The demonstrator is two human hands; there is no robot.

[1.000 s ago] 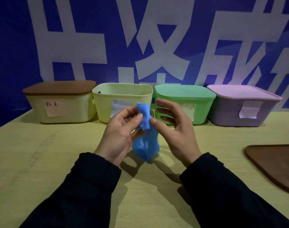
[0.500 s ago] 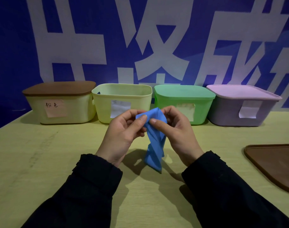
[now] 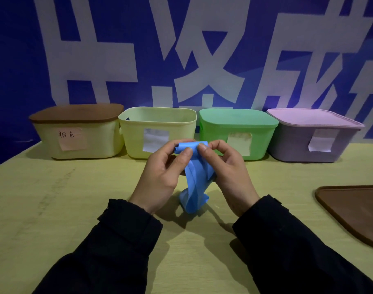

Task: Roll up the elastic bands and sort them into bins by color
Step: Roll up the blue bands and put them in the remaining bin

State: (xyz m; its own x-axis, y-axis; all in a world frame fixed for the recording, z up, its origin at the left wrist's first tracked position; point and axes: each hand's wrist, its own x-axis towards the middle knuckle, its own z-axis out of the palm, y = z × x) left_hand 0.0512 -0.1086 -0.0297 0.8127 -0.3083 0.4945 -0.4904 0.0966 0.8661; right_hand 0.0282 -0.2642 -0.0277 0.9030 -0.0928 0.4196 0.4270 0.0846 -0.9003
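Left hand (image 3: pixel 163 175): pinches the rolled top of the blue elastic band (image 3: pixel 194 187).
Right hand (image 3: pixel 228 172): pinches the same roll.

Four bins (image 3: pixel 158 132) (three lidded), one blue elastic band (image 3: pixel 194 185), one loose brown lid (image 3: pixel 355 211), two hands (image 3: pixel 164 172).

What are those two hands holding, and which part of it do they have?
A blue elastic band. Left hand and right hand pinch its rolled top end between thumbs and fingers; the rest hangs loose toward the table.
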